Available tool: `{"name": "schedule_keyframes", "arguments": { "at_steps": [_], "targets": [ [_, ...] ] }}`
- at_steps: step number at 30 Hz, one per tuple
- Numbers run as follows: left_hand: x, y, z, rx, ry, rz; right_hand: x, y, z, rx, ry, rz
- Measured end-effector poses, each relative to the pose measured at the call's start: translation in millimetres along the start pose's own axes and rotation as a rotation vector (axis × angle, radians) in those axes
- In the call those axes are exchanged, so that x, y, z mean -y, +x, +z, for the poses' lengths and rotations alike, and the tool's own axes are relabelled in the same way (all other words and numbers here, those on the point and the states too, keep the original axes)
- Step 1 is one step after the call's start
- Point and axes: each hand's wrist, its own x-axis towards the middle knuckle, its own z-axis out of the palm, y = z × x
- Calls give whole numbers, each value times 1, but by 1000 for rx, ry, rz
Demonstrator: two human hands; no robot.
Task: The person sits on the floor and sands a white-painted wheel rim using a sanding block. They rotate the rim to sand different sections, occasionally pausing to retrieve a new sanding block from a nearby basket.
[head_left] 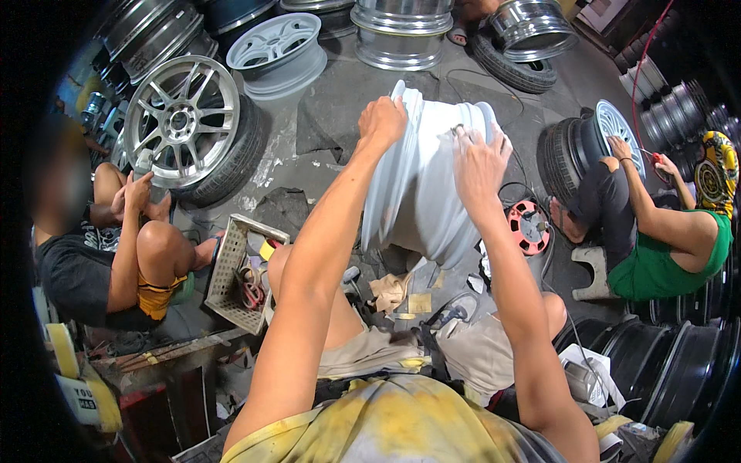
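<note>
Between my knees a light grey car wheel rim (428,177) stands on edge, its barrel facing up toward me. My left hand (382,122) is closed over the rim's left lip near the top. On the barrel's right side rests my right hand (480,166), fingers bent and pressed to the surface. A small dark bit shows at its fingertips, too small to name. Below the rim, scraps of tan paper (391,292) that look like sandpaper lie on the floor near my feet.
A beige plastic basket (231,270) with tools stands at my left. A silver wheel (183,121) leans on a tyre beside a seated person (100,255). At right are a pink-red reel (529,228), a cable, and another person (668,239) working on a wheel. Stacked rims (401,35) stand ahead.
</note>
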Motion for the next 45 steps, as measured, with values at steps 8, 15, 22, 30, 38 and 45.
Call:
{"name": "schedule_keyframes", "arguments": {
  "at_steps": [8, 15, 22, 30, 38, 45],
  "targets": [
    [1, -1, -4, 6, 2, -1, 9, -14, -5, -97, 75, 24],
    [9, -5, -10, -2, 22, -31, 15, -27, -10, -87, 94, -10],
    [7, -2, 7, -29, 16, 15, -35, 2, 8, -17, 39, -143],
    [7, -5, 0, -30, 19, -1, -19, -13, -8, -84, 90, -24],
    [12, -11, -8, -39, 23, -11, 0, -80, -14, -119, 176, 30],
    [7, -16, -5, -28, 11, 12, -74, 53, 33, 50, 281, 38]
  ]
}}
